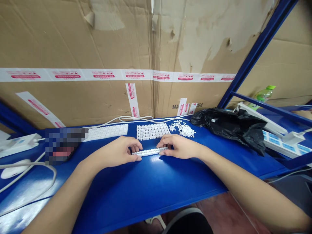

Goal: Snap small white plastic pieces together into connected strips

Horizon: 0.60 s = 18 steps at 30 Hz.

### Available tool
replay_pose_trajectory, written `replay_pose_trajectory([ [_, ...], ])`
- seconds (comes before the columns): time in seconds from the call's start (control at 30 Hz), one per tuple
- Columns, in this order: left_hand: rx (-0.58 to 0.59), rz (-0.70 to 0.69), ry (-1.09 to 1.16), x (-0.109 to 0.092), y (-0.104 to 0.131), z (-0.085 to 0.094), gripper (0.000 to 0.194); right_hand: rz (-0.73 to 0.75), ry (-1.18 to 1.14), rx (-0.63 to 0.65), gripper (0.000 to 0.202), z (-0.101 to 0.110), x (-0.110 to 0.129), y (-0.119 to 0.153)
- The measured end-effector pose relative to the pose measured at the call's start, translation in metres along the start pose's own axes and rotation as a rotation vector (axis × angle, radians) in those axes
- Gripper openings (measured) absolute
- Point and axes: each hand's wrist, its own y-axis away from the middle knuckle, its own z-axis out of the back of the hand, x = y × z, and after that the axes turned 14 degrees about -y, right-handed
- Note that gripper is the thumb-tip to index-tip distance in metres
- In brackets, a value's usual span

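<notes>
A narrow strip of small white plastic pieces (149, 152) lies crosswise just above the blue table (146, 185). My left hand (122, 150) grips its left end between thumb and fingers. At the other end, the fingers and thumb of my right hand (179, 146) close on the strip. Just behind it sits a block of similar white pieces in rows (153, 130). To the left of that is another flat white panel of rows (107, 131). Loose small white pieces (186, 130) are heaped behind my right hand.
A crumpled black plastic bag (229, 125) lies at right, near a power strip (275, 143) and a green-capped bottle (264, 94). At left are a blurred-out dark object (64, 146), a white mouse (14, 169) and cables. Cardboard (97, 100) walls the back.
</notes>
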Motion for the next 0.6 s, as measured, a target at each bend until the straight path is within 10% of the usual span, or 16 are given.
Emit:
replay_pose_trajectory([
  [0.3, -0.197, -0.038, -0.068, -0.007, -0.002, 0.006, 0.046, 0.013, 0.371, -0.281, 0.025, 0.024, -0.012, 0.002],
  [0.6, -0.336, -0.085, -0.22, 0.004, -0.01, -0.003, 0.047, -0.011, 0.356, -0.141, 0.021, 0.026, -0.021, 0.004],
])
